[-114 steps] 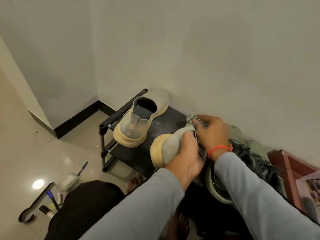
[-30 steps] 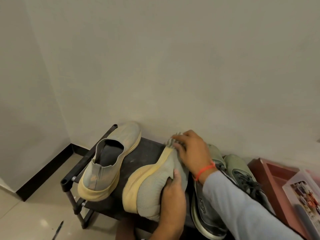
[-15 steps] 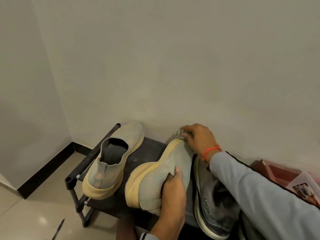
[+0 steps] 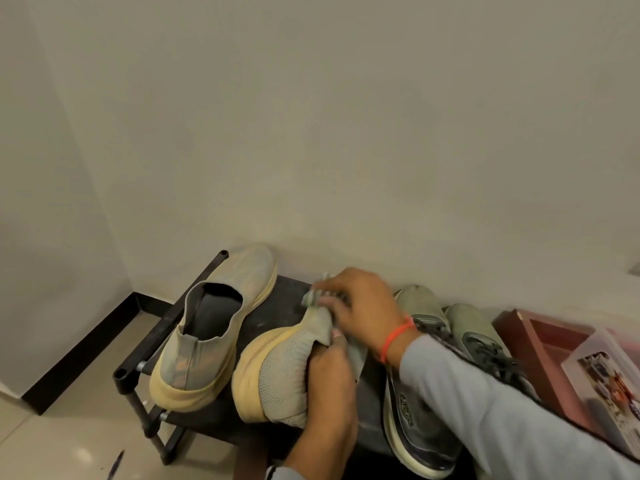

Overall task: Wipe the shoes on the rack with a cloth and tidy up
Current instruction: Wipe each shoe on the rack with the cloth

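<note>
A black shoe rack [image 4: 277,299] stands against the wall. On its left sits a grey knit slip-on shoe [image 4: 221,323] with a yellowish sole, upright. Its mate [image 4: 277,375] lies tipped on its side beside it, sole to the left. My left hand [image 4: 329,382] grips this tipped shoe around its opening. My right hand [image 4: 360,303] presses a small grey cloth [image 4: 313,294] onto the shoe's toe end. The cloth is mostly hidden under my fingers.
Two green lace-up sneakers [image 4: 426,313] and a dark sneaker [image 4: 415,427] fill the rack's right side under my right sleeve. A reddish-brown box [image 4: 540,341] with a clear-lidded packet [image 4: 602,382] stands at far right. A pen [image 4: 116,464] lies on the tiled floor.
My right hand with the cloth has slid back along the tipped shoe towards me. The shoe stays tipped in my left hand. The view has shifted slightly.
</note>
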